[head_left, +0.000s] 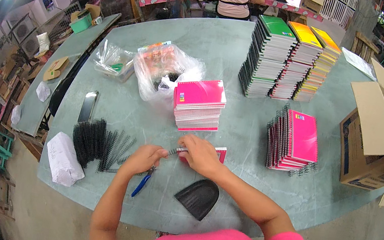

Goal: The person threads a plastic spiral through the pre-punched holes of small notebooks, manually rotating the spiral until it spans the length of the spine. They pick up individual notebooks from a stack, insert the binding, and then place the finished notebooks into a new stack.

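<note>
Near the middle of the frame, both hands are meeting over the grey-green counter. The left hand is pinching one end of a black spiral binding coil, fingers curled nearly closed around it, with blue-handled pliers lying just beneath. The right hand is pressing down, fingers bent, on a small pink notebook, covering most of it. The coil's long axis is running left to right between the two hands, along the notebook's near edge; the left hand is nearer its free end. A heap of spare black coils is lying to the left, and a stack of pink notebooks is sitting above.
</note>
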{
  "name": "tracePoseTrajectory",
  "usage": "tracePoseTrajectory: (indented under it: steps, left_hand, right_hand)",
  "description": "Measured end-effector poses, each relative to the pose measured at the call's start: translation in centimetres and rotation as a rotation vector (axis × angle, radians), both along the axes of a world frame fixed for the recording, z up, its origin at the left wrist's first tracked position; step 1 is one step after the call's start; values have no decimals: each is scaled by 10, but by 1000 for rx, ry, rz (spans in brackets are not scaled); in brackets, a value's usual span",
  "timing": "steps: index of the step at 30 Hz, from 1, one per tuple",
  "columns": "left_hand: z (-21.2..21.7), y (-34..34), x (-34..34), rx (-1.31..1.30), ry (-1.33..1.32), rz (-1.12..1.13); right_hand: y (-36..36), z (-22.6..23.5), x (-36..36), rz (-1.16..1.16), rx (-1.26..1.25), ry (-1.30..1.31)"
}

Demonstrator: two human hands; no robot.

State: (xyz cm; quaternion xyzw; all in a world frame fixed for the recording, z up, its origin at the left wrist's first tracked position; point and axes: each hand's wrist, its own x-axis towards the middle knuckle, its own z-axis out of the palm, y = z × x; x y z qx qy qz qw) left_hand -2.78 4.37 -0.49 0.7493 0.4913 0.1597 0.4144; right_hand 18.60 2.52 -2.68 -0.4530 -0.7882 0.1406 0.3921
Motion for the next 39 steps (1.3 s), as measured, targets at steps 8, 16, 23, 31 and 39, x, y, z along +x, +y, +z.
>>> tracePoseTrajectory:
  steps: [8, 16, 23, 31, 39]
  left_hand:
    - [22, -3, 11, 49, 14, 69]
    - [-15, -73, 77, 225, 137, -140]
    - [25, -48, 64, 750, -115, 288]
    - [40, -32, 54, 873, 17, 527]
    - [43, -23, 59, 925, -74, 493]
  right_hand:
    - [-3, 7, 1, 39, -106, 77]
    - [7, 1, 9, 110, -85, -55]
    - [-1, -17, 92, -33, -609, 318]
    - [-10, -46, 69, -22, -608, 791]
    - [-9, -56, 65, 83, -646, 838]
